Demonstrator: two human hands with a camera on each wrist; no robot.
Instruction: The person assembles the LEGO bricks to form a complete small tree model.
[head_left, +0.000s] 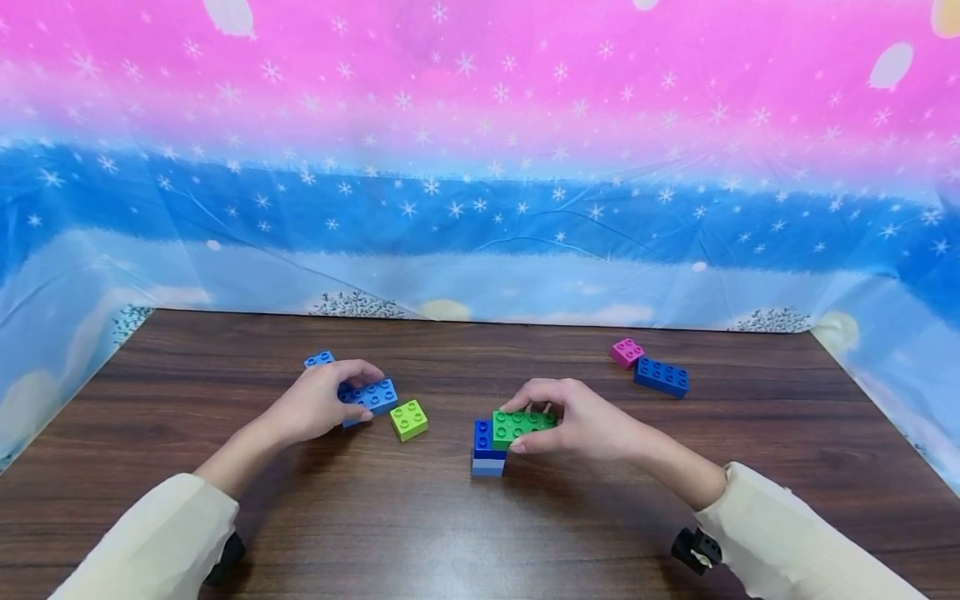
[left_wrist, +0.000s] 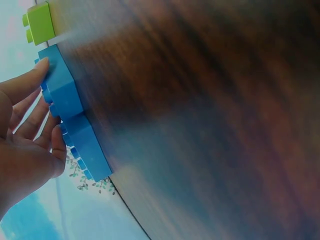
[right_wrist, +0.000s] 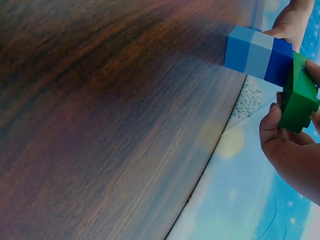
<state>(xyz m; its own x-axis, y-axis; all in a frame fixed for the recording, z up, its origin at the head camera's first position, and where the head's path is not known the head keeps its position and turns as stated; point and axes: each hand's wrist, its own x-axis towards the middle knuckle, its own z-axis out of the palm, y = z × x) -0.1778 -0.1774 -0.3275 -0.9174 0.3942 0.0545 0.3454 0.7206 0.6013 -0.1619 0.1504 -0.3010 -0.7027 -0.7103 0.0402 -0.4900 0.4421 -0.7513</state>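
Note:
My right hand pinches a green brick between thumb and fingers. This brick sits at the top of a small stack, overlapping part of the dark blue brick and jutting out to the right. Below the dark blue one come a pale blue-grey layer and a lighter blue brick at the bottom. My left hand grips a blue eight-stud brick low on the table, thumb on its near side. Another blue brick lies against its far end, partly hidden by the hand in the head view.
A lime green four-stud brick lies between the left hand and the stack. Farther back on the right, a pink brick touches a dark blue brick. A patterned cloth hangs behind the wooden table.

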